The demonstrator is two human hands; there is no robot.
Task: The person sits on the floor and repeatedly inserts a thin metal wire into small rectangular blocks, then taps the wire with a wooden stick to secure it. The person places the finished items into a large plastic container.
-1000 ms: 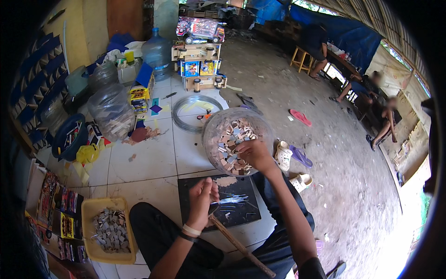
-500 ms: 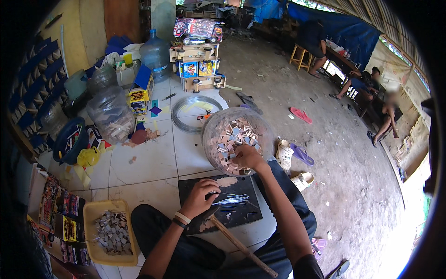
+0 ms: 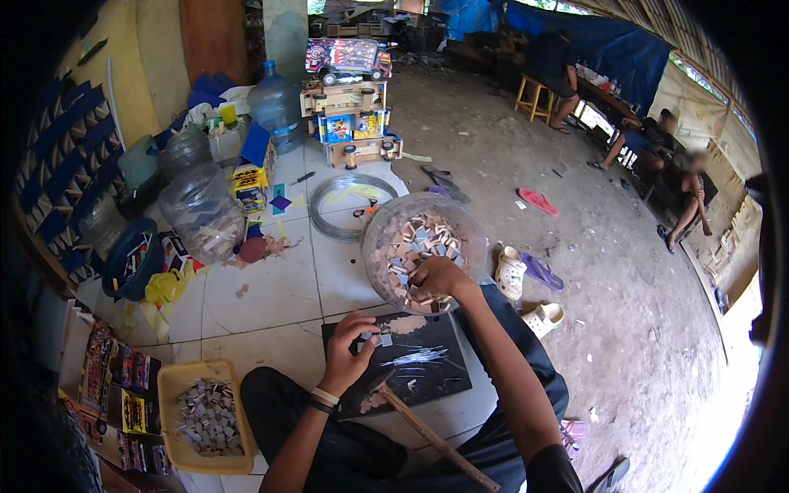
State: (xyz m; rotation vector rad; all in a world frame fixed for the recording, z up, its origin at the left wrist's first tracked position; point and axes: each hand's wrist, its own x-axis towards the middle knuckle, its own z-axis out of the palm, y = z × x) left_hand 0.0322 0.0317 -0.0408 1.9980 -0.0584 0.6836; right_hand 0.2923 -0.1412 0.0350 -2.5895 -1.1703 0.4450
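Note:
My right hand (image 3: 440, 278) reaches into a round clear plastic tub (image 3: 380, 271) of small square pieces (image 3: 423, 238), tan and grey-blue. Its fingers bend down among them, and their tips are hidden. Over a dark board (image 3: 448, 386), my left hand (image 3: 347, 355) is open, thumb and fingers apart. Beside its thumb lie a few small grey-blue squares (image 3: 385, 339). Short thin wire lengths (image 3: 417, 356) are spread across the board. A wooden-handled hammer (image 3: 436, 438) rests with its head at the board's near edge and its handle over my leg.
At my left stands a yellow tray (image 3: 167, 411) of grey square pieces, beside printed cartons (image 3: 99, 361). A wire coil (image 3: 316, 215) lies beyond the tub. Toy trucks (image 3: 349, 99) are stacked farther off. Sandals (image 3: 538, 201) lie on the right floor; several people sit beyond.
My left hand has opened, its thumb and fingers spreading apart, and grey-blue squares now show by it. My right hand stays in the tub. The whole view has shifted slightly.

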